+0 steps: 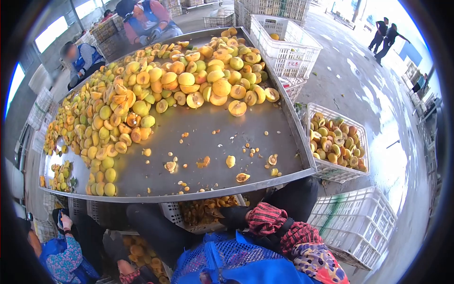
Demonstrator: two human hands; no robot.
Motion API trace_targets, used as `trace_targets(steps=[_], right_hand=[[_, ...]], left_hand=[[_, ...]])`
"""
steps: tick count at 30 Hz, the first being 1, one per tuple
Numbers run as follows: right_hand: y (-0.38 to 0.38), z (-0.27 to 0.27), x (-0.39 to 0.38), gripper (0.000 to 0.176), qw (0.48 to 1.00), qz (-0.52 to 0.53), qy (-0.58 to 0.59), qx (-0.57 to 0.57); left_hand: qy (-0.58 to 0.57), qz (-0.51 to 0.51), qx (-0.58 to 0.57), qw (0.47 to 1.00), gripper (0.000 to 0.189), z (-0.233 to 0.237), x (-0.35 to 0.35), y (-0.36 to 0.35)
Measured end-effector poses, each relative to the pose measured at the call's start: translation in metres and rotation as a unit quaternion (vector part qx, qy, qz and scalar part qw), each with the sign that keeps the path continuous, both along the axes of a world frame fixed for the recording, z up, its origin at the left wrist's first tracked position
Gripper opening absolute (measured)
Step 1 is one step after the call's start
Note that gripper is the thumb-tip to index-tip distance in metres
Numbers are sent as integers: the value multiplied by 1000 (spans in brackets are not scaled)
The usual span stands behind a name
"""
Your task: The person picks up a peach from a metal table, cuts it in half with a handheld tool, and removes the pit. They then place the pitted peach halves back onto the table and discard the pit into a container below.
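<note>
My right hand (234, 217), in a black glove below a red plaid sleeve, is low between my knees. It overlaps the right side of a white crate (172, 215) of orange-brown fruit scraps (203, 210) under the table's front edge. My left hand (115, 246), in a dark grey glove, is at the lower left, beside a crate of yellow fruit halves (142, 251). The fingers of both hands are too dark to make out. Before me, a metal table (203, 156) bears a heap of halved yellow peaches (156, 85). Loose halves and small bits (230, 161) lie nearer its front edge.
To the right stand a white crate of fruit halves (336, 144), an upturned white crate (354, 222) and stacked crates (286, 45). Co-workers sit at the far side (151, 21), far left (85, 59) and near left (61, 251). Two people (385, 38) stand farther off.
</note>
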State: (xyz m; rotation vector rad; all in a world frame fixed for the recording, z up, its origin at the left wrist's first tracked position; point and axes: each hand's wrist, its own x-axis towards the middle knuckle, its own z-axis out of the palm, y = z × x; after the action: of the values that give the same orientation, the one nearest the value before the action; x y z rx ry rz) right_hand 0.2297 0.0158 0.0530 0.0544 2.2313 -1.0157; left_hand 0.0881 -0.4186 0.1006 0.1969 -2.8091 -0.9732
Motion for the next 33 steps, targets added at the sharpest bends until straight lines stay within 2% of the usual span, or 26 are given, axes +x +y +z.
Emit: trace_targets(steps=[1,2,3,5,6,7,9,10,12,14,16,17,18,20,21,24,25,29,33], right_hand=[[1,-7,2,38,999,-4,31,-17],[4,-19,4,36,998,-7,61,-33],[6,-28,6,33,994,-10,93,-47],[11,-37,16,30,985,-45,154,-65],[15,-40,21,28,978,-61,184,-73],[22,-39,25,29,979,-93,137,-117],[35,-38,32,31,969,-147,71,-183],[40,-41,35,30,962,-173,54,-205],[40,-63,44,28,960,-196,97,-177],[37,-85,48,29,965,-173,173,-95],[34,-98,50,29,961,-141,236,-17],[35,-95,48,30,963,-135,233,-14],[38,-88,46,30,966,-136,219,-21],[44,-76,40,30,971,-136,195,-39],[46,-73,37,30,972,-136,188,-43],[49,-65,35,31,975,-130,174,-55],[50,-65,34,31,975,-127,170,-59],[45,-64,37,32,978,-116,161,-71],[42,-59,41,33,979,-109,152,-78]], left_hand=[[9,16,-26,999,32,7,5,18],[4,-4,159,987,32,8,-5,44],[-3,-26,339,941,32,13,-25,80],[-131,-101,354,920,31,34,-64,163],[-141,-128,373,908,29,40,-74,215],[-154,-166,346,910,28,54,-77,270],[-201,-278,415,843,24,32,-109,347],[-185,-290,415,842,23,39,-104,393],[-228,-355,402,813,22,13,-131,453],[-219,-347,403,818,20,7,-138,503],[-120,-359,310,872,24,-15,-163,535],[-69,-362,260,892,26,-23,-175,548],[34,-360,195,912,29,-27,-184,557],[239,-341,59,907,36,-25,-197,571],[281,-386,38,878,45,-18,-201,575],[256,-506,-173,805,50,-10,-204,590],[280,-516,-231,775,58,-12,-203,594],[265,-446,-277,809,61,-22,-190,604],[113,-455,-221,855,65,-15,-180,586]])
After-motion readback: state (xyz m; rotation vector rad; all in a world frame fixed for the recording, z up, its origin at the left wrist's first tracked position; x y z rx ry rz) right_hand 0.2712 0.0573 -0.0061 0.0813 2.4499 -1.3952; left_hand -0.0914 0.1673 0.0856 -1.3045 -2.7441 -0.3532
